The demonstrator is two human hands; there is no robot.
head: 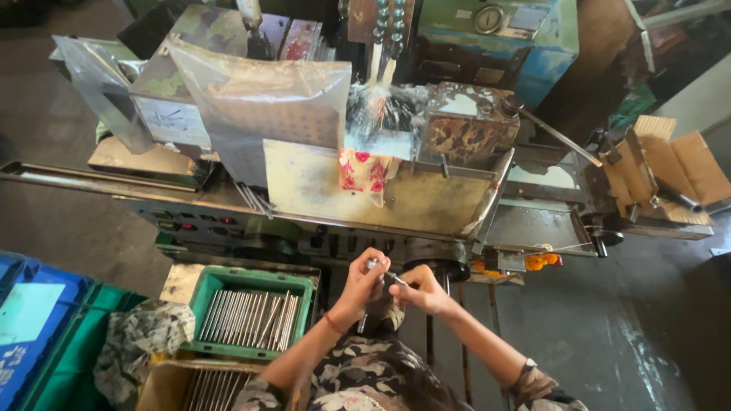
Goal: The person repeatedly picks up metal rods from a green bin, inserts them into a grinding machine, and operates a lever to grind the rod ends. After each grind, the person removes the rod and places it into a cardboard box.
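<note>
Both hands meet near the middle of the scene, just in front of the grinding machine: the left hand and the right hand hold one thin metal rod between them, the fingers of each hand pinched together on it, the left at its upper end, the right lower down. The rod is small and partly hidden, so its exact ends are hard to make out. To the near left sits a green tray filled with similar rods lying side by side, and a cardboard box of more rods lies nearer still. A blue crate stands at the far left edge. Judging from this grip, the handling goes best with the rod kept steady and level between both pinches, turned slowly by the fingertips, and held clear of the wet spray above.
</note>
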